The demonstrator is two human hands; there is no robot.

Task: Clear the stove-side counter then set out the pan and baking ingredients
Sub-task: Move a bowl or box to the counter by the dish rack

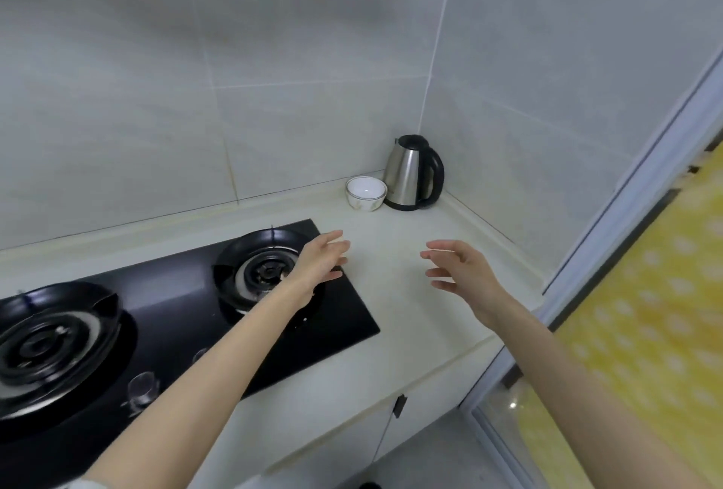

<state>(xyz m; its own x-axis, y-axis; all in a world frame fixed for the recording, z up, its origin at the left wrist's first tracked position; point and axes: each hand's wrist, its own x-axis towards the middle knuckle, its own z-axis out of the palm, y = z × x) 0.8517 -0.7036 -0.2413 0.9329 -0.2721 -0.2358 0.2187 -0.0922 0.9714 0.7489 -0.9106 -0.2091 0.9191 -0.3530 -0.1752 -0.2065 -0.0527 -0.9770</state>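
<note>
L hand (pixel 321 265) & R hand (pixel 465 273) are hovering over the counter (pixel 391 332) right of the stove (pixel 344 312), palms facing, fingers spread & relaxed, holding nothing. L hand is hanging over the stove's right edge, R hand nearer the right wall. Kettle (pixel 412 175) & bowls (pixel 365 193) are sitting side by side in the far right corner, well apart from both hands.

Pale grey wall tiles (pixel 274 38) with thin white joints cover two walls meeting behind the far right corner of the cream counter (pixel 410 293). Under its front edge are white cabinet doors (pixel 332 445) with a dark handle (pixel 399 406). At right, a white door frame (pixel 653 183) holds a yellow dotted panel (pixel 645 332) beside grey floor (pixel 442 449)
</note>
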